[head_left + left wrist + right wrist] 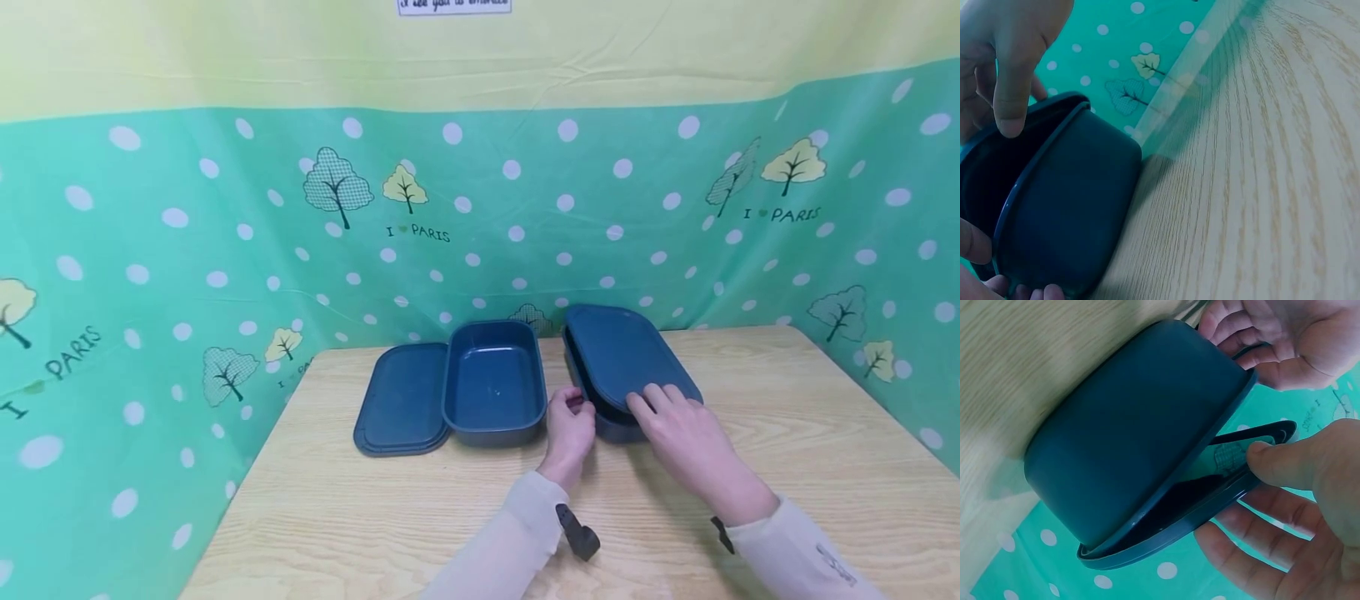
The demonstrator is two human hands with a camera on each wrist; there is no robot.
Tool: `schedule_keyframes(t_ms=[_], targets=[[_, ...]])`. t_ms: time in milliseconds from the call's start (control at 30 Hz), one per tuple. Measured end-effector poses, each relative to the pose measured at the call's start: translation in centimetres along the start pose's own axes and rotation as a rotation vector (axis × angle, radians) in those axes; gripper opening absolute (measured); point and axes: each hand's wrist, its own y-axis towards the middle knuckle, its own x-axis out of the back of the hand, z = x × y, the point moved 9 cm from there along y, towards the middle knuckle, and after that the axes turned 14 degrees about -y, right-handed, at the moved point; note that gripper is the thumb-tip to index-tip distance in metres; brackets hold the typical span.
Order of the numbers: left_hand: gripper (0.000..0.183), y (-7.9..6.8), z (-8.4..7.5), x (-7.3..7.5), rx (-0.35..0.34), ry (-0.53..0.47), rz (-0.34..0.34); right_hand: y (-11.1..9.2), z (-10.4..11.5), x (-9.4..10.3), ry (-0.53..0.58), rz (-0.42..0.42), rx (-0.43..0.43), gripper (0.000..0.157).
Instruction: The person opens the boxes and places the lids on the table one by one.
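Note:
On the right of the table stands a dark blue plastic container point(611, 429), its matching lid point(630, 354) lying tilted over the top. My left hand point(570, 425) grips this container's rim at the near left, thumb on the inner side and fingers against the outer wall in the left wrist view. With thumb above and fingers below, my right hand point(682, 433) pinches the lid's near edge. The right wrist view shows a gap between lid point(1166, 542) and container point(1135, 419), widest at the right hand point(1297, 519).
Left of my left hand sits a second blue container point(495, 383), uncovered. Another blue lid point(405, 396) lies flat beside it, against its left side. The wooden table point(360, 525) meets a green dotted cloth backdrop point(517, 200) behind and at both sides.

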Motion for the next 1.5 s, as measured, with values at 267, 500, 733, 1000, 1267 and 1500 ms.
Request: schedule_keyframes(t_ms=[267, 500, 733, 1000, 1267, 1500], targets=[[0.026, 0.1, 0.3, 0.1, 0.003, -0.013, -0.003, -0.1, 0.0, 0.3, 0.002, -0.014, -0.012, 0.032], [0.027, 0.0, 0.2, 0.1, -0.013, 0.001, 0.0, -0.3, -0.1, 0.5, 0.008, -0.02, -0.027, 0.033], [0.027, 0.0, 0.1, 0.1, -0.017, 0.003, 0.002, -0.3, -0.3, 0.6, 0.005, -0.033, -0.044, 0.034], [0.025, 0.1, 0.2, 0.1, -0.006, 0.004, 0.005, -0.4, -0.7, 0.8, 0.013, -0.058, -0.069, 0.032], [0.026, 0.2, 0.2, 0.0, -0.016, -0.012, 0.003, -0.4, -1.4, 0.5, 0.03, 0.012, -0.104, 0.046], [0.026, 0.2, 0.2, 0.0, -0.024, -0.002, 0.001, -0.4, -1.7, 0.7, 0.048, 0.014, -0.12, 0.052]])
